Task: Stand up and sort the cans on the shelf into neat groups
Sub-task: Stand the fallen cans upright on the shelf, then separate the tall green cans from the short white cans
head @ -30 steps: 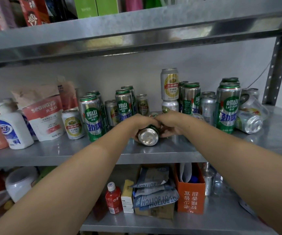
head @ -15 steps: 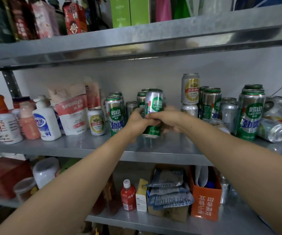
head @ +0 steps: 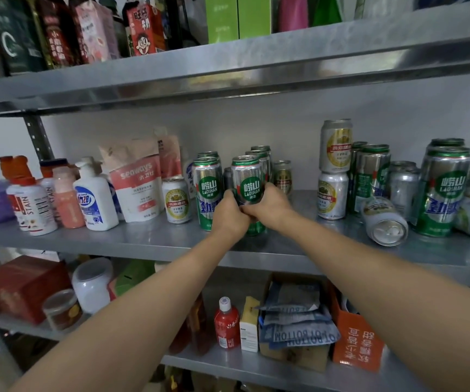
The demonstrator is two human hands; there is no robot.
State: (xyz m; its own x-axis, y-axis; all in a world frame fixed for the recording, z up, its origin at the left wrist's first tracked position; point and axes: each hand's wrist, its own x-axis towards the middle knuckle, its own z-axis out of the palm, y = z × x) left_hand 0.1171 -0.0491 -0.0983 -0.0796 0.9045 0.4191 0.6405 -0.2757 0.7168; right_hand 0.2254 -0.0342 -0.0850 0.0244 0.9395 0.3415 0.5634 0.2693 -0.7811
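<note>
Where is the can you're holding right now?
Head view, middle shelf, centre: the held green can, gripped by left hand and right hand, is upright just right of another tall green can.

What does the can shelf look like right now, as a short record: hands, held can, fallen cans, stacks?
left hand: grips the green can from the left
right hand: grips the same can from the right
green can: upright, just right of a second green can; contact with the shelf unclear
fallen can: on its side right of centre, end toward the camera
stack: top can standing on bottom can, both gold-labelled
</note>
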